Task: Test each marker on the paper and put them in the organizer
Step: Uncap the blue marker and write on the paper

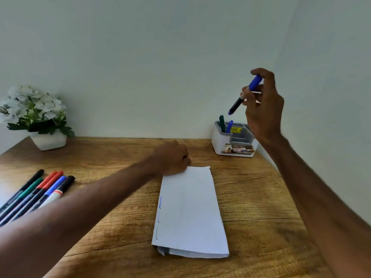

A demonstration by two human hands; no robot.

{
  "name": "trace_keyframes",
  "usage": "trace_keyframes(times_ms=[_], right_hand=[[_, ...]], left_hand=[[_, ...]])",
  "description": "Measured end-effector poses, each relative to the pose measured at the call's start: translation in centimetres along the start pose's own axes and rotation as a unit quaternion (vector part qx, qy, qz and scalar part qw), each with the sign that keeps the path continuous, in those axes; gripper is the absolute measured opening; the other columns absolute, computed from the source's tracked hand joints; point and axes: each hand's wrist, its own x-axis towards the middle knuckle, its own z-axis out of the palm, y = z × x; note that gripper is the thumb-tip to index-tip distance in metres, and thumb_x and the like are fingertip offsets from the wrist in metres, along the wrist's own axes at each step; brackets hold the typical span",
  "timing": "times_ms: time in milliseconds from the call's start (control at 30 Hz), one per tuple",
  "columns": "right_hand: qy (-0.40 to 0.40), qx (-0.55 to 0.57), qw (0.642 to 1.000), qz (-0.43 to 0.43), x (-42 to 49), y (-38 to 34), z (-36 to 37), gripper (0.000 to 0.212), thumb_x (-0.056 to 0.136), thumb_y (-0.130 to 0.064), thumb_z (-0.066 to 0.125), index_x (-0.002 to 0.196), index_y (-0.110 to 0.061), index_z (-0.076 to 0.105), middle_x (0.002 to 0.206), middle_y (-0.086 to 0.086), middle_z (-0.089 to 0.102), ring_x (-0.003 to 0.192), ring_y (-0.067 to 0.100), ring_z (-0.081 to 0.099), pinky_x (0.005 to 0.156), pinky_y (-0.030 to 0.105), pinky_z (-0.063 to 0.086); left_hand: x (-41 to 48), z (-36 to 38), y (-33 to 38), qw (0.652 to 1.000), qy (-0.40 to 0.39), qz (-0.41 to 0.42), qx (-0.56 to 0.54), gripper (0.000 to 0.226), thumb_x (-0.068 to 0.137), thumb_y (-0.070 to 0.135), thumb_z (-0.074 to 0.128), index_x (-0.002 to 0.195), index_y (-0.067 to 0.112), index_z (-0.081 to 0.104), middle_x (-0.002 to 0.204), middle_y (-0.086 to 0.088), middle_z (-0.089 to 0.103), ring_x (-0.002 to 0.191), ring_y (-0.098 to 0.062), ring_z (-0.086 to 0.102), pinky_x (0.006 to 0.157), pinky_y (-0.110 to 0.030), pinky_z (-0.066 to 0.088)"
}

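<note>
My right hand holds a blue marker in the air, cap up and tip slanting down, above the white-and-grey organizer at the back right. A green marker and a blue marker stand in the organizer's back-left compartment. A folded white paper lies in the middle of the wooden table, with faint scribbles along its left edge. My left hand rests closed on the paper's far left corner. Several capped markers lie in a row at the left.
A white pot of white flowers stands at the back left corner. Walls close the table in at the back and at the right, right behind the organizer.
</note>
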Motion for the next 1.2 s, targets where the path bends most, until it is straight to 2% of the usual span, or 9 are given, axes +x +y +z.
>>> trace_keyframes(times_ms=[200, 367, 567, 767, 900, 1000, 1067, 1133, 1200], right_hand=[[-0.082, -0.046, 0.995, 0.013, -1.3, 2.2, 2.6, 0.024, 0.104, -0.005, 0.051, 0.125, -0.011, 0.06, 0.105, 0.011, 0.07, 0.095, 0.022, 0.071, 0.085, 0.032, 0.06], [-0.128, -0.072, 0.989, 0.019, -2.5, 3.5, 3.2, 0.024, 0.106, -0.002, 0.046, 0.109, -0.004, 0.07, 0.103, 0.01, 0.074, 0.096, 0.021, 0.069, 0.089, 0.032, 0.058], [-0.137, -0.08, 0.987, 0.027, -2.6, 3.5, 2.9, 0.024, 0.105, -0.001, 0.047, 0.109, -0.002, 0.071, 0.103, 0.013, 0.074, 0.095, 0.019, 0.068, 0.088, 0.024, 0.054], [-0.122, -0.081, 0.989, 0.016, -3.1, 2.9, 2.6, 0.022, 0.105, -0.002, 0.048, 0.11, -0.002, 0.07, 0.106, 0.012, 0.074, 0.099, 0.023, 0.069, 0.092, 0.033, 0.058], [-0.09, -0.086, 0.992, -0.015, -3.3, 1.2, 2.3, 0.023, 0.103, 0.001, 0.048, 0.112, -0.002, 0.069, 0.107, 0.011, 0.074, 0.099, 0.023, 0.07, 0.091, 0.032, 0.057], [-0.082, -0.062, 0.993, -0.057, -4.0, -1.3, 2.2, 0.026, 0.101, 0.004, 0.048, 0.112, -0.003, 0.07, 0.106, 0.008, 0.075, 0.098, 0.017, 0.07, 0.091, 0.025, 0.055], [-0.097, -0.046, 0.991, -0.08, -4.9, -3.4, 2.6, 0.027, 0.098, 0.006, 0.049, 0.111, -0.004, 0.071, 0.103, 0.005, 0.075, 0.095, 0.013, 0.069, 0.089, 0.02, 0.053], [-0.131, -0.019, 0.987, -0.091, -6.2, -5.6, 3.1, 0.027, 0.096, 0.006, 0.051, 0.109, -0.006, 0.072, 0.099, 0.004, 0.076, 0.09, 0.007, 0.069, 0.083, 0.012, 0.052], [-0.181, 0.007, 0.978, -0.102, -7.7, -7.7, 3.6, 0.023, 0.097, 0.001, 0.054, 0.107, -0.008, 0.072, 0.097, 0.002, 0.077, 0.088, 0.004, 0.069, 0.08, 0.016, 0.056]], left_hand=[[0.0, 0.3, 0.1, 1.0, 0.017, 0.003, 0.003, 0.048, 0.088, 0.046, 0.038, 0.084, 0.015, 0.074, 0.084, -0.001, 0.074, 0.08, -0.02, 0.066, 0.075, -0.04, 0.058], [0.3, 0.2, 0.2, 1.0, 0.022, 0.013, 0.007, 0.041, 0.094, 0.04, 0.047, 0.081, 0.012, 0.073, 0.083, -0.004, 0.074, 0.079, -0.022, 0.067, 0.075, -0.041, 0.058], [0.1, 0.4, 0.2, 1.0, 0.021, -0.004, 0.0, 0.046, 0.086, 0.044, 0.04, 0.071, 0.011, 0.069, 0.071, -0.002, 0.07, 0.068, -0.021, 0.064, 0.067, -0.04, 0.058], [0.0, 0.2, 0.5, 1.0, 0.026, -0.001, -0.007, 0.041, 0.093, 0.038, 0.046, 0.078, 0.009, 0.07, 0.078, -0.006, 0.072, 0.072, -0.023, 0.065, 0.07, -0.041, 0.058], [-0.1, 0.2, 0.5, 1.0, 0.028, -0.004, -0.013, 0.041, 0.096, 0.036, 0.045, 0.08, 0.008, 0.07, 0.08, -0.007, 0.073, 0.072, -0.025, 0.066, 0.072, -0.041, 0.059], [-0.1, -0.1, 0.6, 1.0, 0.014, -0.009, -0.021, 0.045, 0.099, 0.038, 0.044, 0.075, 0.008, 0.067, 0.073, -0.005, 0.068, 0.067, -0.022, 0.063, 0.073, -0.041, 0.059], [0.1, -0.9, 0.5, 0.999, -0.011, -0.022, -0.037, 0.049, 0.103, 0.038, 0.043, 0.068, 0.008, 0.061, 0.064, -0.002, 0.06, 0.062, -0.019, 0.058, 0.074, -0.04, 0.057], [-0.1, -1.9, 0.1, 0.996, -0.039, -0.028, -0.077, 0.051, 0.105, 0.038, 0.041, 0.074, 0.006, 0.064, 0.069, -0.006, 0.064, 0.068, -0.021, 0.062, 0.077, -0.042, 0.055], [-1.1, -3.0, -0.6, 0.994, -0.038, -0.028, -0.099, 0.046, 0.104, 0.035, 0.04, 0.082, 0.004, 0.067, 0.077, -0.009, 0.068, 0.072, -0.02, 0.064, 0.077, -0.043, 0.052]])
